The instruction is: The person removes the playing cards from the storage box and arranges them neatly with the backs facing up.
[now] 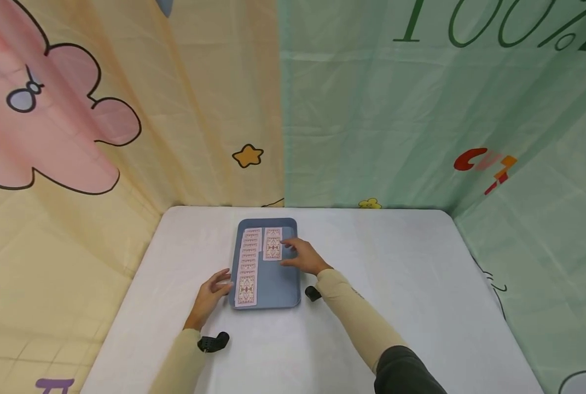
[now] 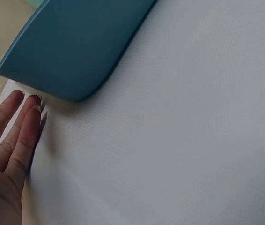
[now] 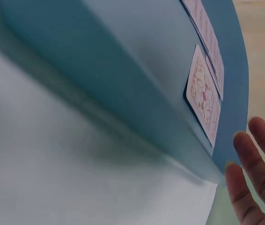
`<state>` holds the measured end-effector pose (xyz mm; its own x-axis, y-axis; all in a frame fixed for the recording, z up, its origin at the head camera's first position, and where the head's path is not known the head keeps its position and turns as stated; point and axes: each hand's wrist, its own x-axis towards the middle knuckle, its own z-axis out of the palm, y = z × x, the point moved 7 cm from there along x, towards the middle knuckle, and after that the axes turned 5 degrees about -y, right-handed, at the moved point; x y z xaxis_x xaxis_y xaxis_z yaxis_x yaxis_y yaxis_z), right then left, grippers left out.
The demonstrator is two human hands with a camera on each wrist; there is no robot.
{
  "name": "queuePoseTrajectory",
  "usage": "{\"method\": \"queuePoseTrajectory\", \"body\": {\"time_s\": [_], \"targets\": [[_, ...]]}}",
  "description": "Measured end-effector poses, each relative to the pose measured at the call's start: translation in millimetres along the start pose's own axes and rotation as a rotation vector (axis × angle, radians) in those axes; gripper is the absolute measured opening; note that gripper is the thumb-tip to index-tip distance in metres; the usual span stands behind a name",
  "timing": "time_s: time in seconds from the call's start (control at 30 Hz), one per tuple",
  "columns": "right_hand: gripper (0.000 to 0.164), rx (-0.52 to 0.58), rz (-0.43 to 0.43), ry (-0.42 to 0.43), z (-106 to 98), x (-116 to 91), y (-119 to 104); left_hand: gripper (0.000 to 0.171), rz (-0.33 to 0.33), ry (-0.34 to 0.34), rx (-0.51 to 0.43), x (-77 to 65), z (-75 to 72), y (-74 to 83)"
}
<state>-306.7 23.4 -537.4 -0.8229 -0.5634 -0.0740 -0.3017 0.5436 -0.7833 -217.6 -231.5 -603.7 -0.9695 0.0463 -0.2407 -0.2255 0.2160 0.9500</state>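
A blue-grey tray (image 1: 279, 284) lies on the white table, and playing cards rest on it with their patterned backs up. Along its left side runs a column of overlapping playing cards (image 1: 247, 279). Beside the column's top is a shorter group of playing cards (image 1: 272, 249), whose number I cannot tell. My right hand (image 1: 305, 257) is over the tray's right side, thumb and fingers apart, fingertips close to the shorter group. In the right wrist view its fingers (image 3: 249, 154) look spread, holding nothing visible. My left hand (image 1: 210, 295) is at the tray's left edge, fingers loosely extended; contact is unclear.
The white table (image 1: 386, 273) extends around the tray. Patterned curtains (image 1: 361, 126) hang behind it and at both sides. A black wrist device (image 1: 214, 342) is on the left forearm, and another dark device (image 1: 313, 294) shows by the right wrist.
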Motion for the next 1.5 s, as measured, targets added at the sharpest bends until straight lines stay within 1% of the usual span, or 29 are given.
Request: {"method": "queuePoseTrajectory", "body": {"time_s": [0.17, 0.3, 0.47, 0.57, 0.7, 0.83, 1.07, 1.33, 1.5], "targets": [[0.056, 0.012, 0.025, -0.031, 10, 9, -4, 0.05, -0.043, 0.015, 0.041, -0.2, 5.7, -2.1], [0.052, 0.03, 0.032, -0.059, 18, 14, -8, 0.047, -0.051, 0.033, 0.048, -1.9, 6.9, -5.1], [0.048, 0.033, 0.038, -0.083, 27, 19, -12, 0.046, -0.042, 0.047, 0.035, -2.0, 7.1, -9.3], [0.047, 0.028, 0.03, -0.088, 31, 22, -14, 0.046, -0.028, 0.04, 0.011, -1.7, 7.9, -10.6], [0.045, 0.029, 0.016, -0.094, 37, 25, -15, 0.047, -0.033, 0.035, 0.004, -3.0, 8.4, -11.4], [0.044, 0.046, 0.033, -0.104, 41, 26, -17, 0.047, -0.033, 0.026, 0.0, -4.4, 9.4, -12.0], [0.044, 0.057, 0.057, -0.105, 47, 27, -19, 0.046, -0.008, 0.017, -0.002, -5.0, 10.3, -10.1], [0.041, 0.064, 0.081, -0.118, 61, 28, -22, 0.047, 0.002, 0.013, -0.001, -9.5, 10.2, -8.9], [0.04, 0.065, 0.085, -0.121, 70, 30, -22, 0.046, 0.006, 0.019, 0.005, -9.2, 10.0, -11.6]]}}
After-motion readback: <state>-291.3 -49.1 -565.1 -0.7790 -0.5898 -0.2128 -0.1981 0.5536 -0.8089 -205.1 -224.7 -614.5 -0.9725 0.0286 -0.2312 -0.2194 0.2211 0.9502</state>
